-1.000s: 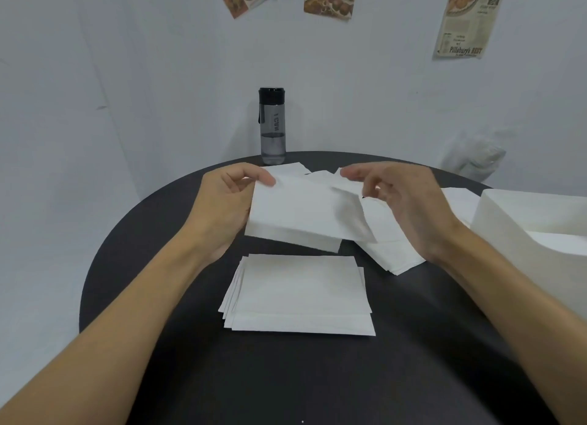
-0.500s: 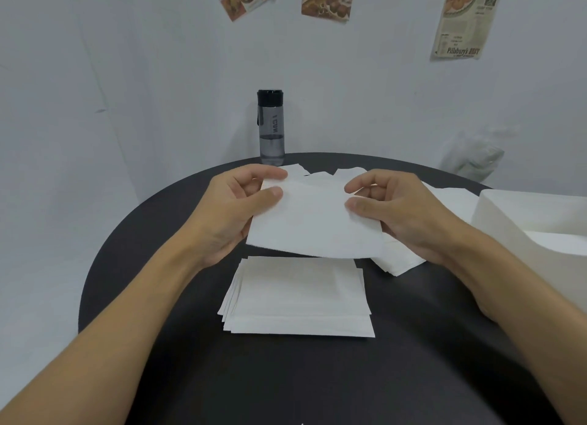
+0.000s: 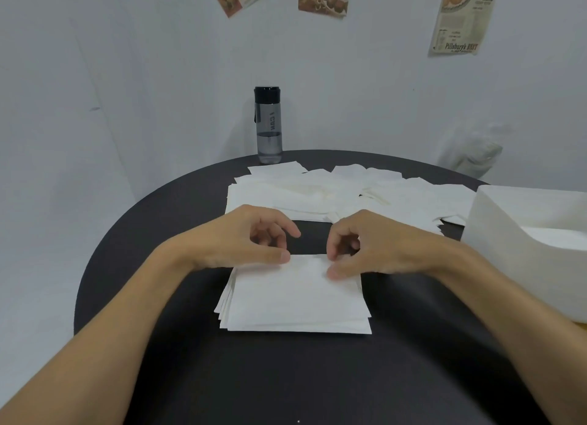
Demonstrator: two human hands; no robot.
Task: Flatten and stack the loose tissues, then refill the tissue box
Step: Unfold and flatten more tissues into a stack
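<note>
A neat stack of flattened white tissues (image 3: 298, 300) lies on the black round table (image 3: 286, 377) right in front of me. My left hand (image 3: 247, 237) and my right hand (image 3: 371, 243) hover at the stack's far edge. Each thumb rests on the top tissue, and the fingers are loosely curled above it with nothing gripped. Behind the hands, loose tissues (image 3: 317, 196) are spread in overlapping heaps across the far half of the table. The white tissue box (image 3: 524, 234) stands at the right with its top open.
A dark water bottle (image 3: 268, 126) stands at the table's far edge by the wall. A crumpled clear plastic bag (image 3: 473, 151) lies at the back right. Paper clippings hang on the white wall.
Both hands lowered the tissue they held in the air and laid it on top of the stack. They moved toward me and down, and their grip has loosened.
</note>
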